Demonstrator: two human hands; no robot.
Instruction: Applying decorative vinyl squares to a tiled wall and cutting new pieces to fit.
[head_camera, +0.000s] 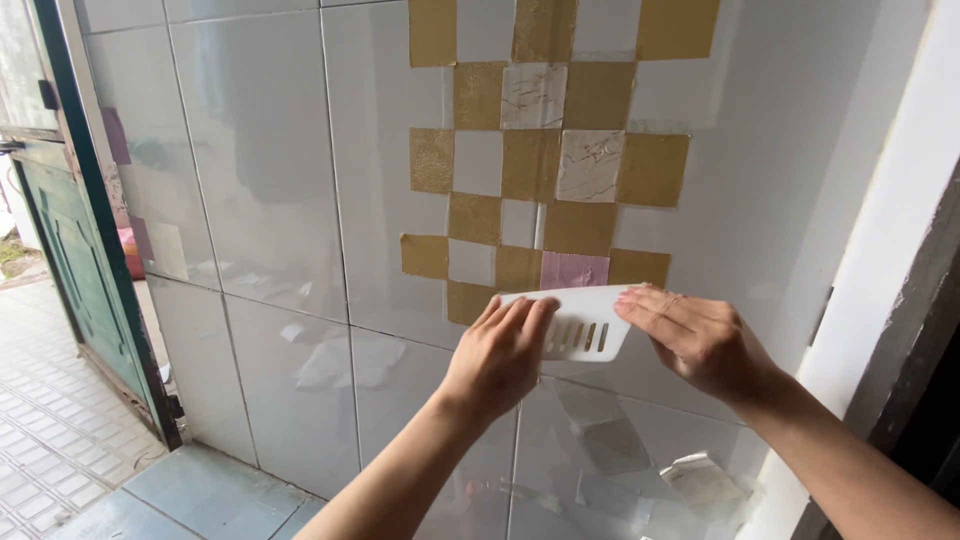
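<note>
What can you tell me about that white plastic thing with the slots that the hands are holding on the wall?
The white slotted tray looks like thin, smooth plastic, shaped like a small soap shelf with rounded corners and a row of narrow slots in its underside. It is held level and flat against the glossy tiled wall, just under the gold and pink patchwork squares. The left hand covers its left part with fingers spread over it, and the right hand presses its right end with the fingertips.

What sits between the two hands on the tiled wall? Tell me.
In the head view, the slotted middle of the white plastic tray spans the gap between left hand and right hand, pressed against the wall.
</note>
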